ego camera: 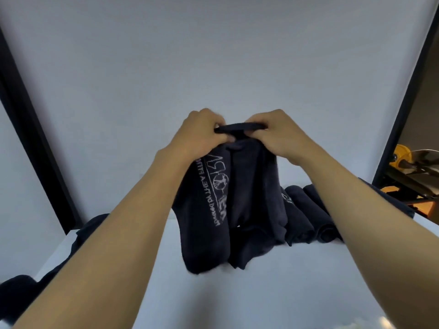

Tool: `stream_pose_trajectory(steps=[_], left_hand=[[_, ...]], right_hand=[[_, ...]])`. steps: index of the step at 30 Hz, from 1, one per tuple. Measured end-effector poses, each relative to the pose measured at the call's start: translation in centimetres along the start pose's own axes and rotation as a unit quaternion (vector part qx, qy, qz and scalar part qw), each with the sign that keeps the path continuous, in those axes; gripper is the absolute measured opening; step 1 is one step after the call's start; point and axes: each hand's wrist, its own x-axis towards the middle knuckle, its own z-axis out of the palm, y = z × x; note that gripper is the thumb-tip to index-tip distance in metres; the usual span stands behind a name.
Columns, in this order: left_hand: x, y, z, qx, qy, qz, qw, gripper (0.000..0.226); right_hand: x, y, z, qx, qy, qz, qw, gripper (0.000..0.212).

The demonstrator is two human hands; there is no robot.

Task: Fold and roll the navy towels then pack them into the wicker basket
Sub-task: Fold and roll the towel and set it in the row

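On the white table (273, 293), navy towels (306, 217); pale wall (213, 55) behind

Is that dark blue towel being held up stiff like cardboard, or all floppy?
Probably floppy: the towel hangs in soft folds from the left hand and right hand, its bottom crumpled on the table. Likely light, since pinching fingers alone hold it up.

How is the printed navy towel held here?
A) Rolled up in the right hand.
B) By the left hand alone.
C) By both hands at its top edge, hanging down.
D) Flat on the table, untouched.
C: the left hand and the right hand both grip the top edge of the printed towel, which hangs down to the table.
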Motion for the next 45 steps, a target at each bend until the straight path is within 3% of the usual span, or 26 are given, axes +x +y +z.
stream_pose_trajectory(steps=[2, 3, 5, 7, 8, 9, 12, 14, 16, 18, 20, 23, 28, 30, 32, 35, 41, 45], left_hand=[[-0.6, -2.1, -0.7, 0.033, -0.056, -0.057, 0.996, 0.017], [-0.8, -2.7, -0.8, 0.020, -0.039, -0.070, 0.997, 0.018], [-1.1, -2.5, -0.5, -0.046, 0.037, -0.066, 0.996, 0.014], [-1.1, -1.0, -0.1, -0.121, 0.069, -0.044, 0.989, 0.006], [-1.1, -0.2, 0.1, -0.144, 0.077, -0.034, 0.986, 0.011], [-1.2, 0.4, 0.2, -0.157, 0.084, -0.027, 0.984, 0.015], [-1.6, 0.6, 0.0, -0.255, 0.089, -0.061, 0.961, 0.020], [-2.2, -0.1, -0.4, -0.336, 0.015, -0.095, 0.937, 0.033], [-3.2, -0.9, -0.4, -0.362, -0.106, -0.120, 0.918, 0.040], [-4.3, -1.7, 0.0, -0.322, -0.225, -0.146, 0.908, 0.026], [-5.1, -2.9, 0.4, -0.225, -0.255, -0.163, 0.926, 0.008], [-4.8, -5.6, 0.3, -0.135, -0.162, -0.208, 0.955, 0.022], [-2.2, -8.5, -1.2, -0.069, 0.079, -0.240, 0.965, 0.018], [-0.4, -8.6, -2.1, -0.120, 0.148, -0.268, 0.944, 0.025], [1.8, -8.5, -3.1, -0.244, 0.186, -0.296, 0.905, 0.025], [5.8, -7.8, -4.8, -0.393, 0.221, -0.269, 0.851, 0.022], [13.8, -4.1, -9.0, -0.443, 0.352, -0.150, 0.811, 0.018], [17.2, -0.8, -13.5, -0.458, 0.397, -0.082, 0.791, 0.019]], right_hand=[[-0.3, 1.2, -1.0, 0.036, 0.049, 0.034, 0.998, 0.025], [-0.4, 1.5, -1.2, 0.012, 0.050, 0.045, 0.998, 0.025], [-0.8, 1.1, -0.7, -0.054, -0.023, 0.058, 0.997, 0.017], [-0.9, -0.6, 0.4, -0.029, -0.120, 0.044, 0.991, 0.064], [-0.7, -1.6, 1.0, -0.001, -0.125, 0.025, 0.992, 0.080], [-0.5, -2.5, 1.4, 0.018, -0.107, 0.000, 0.994, 0.083], [0.3, -3.7, 1.2, 0.033, -0.067, -0.021, 0.997, 0.044], [0.1, -3.2, 0.7, 0.071, -0.054, 0.003, 0.996, 0.030], [0.1, -2.7, 0.3, 0.114, 0.002, 0.033, 0.993, 0.029], [0.3, -2.1, -0.2, 0.142, 0.072, 0.051, 0.986, 0.023], [0.6, -1.1, -1.2, 0.177, 0.115, 0.076, 0.975, 0.012], [0.9, 0.9, -2.9, 0.193, 0.141, 0.122, 0.963, 0.023], [2.3, 3.5, -4.3, 0.102, 0.121, 0.177, 0.971, 0.008], [3.3, 4.0, -4.6, 0.081, 0.100, 0.188, 0.974, 0.006], [5.0, 4.3, -5.1, 0.089, 0.097, 0.201, 0.971, 0.005], [8.7, 4.3, -6.2, 0.176, 0.119, 0.219, 0.952, 0.015], [15.3, 1.8, -9.6, 0.330, 0.138, 0.174, 0.917, 0.007], [17.7, -0.9, -12.4, 0.409, 0.120, 0.114, 0.897, 0.036]])
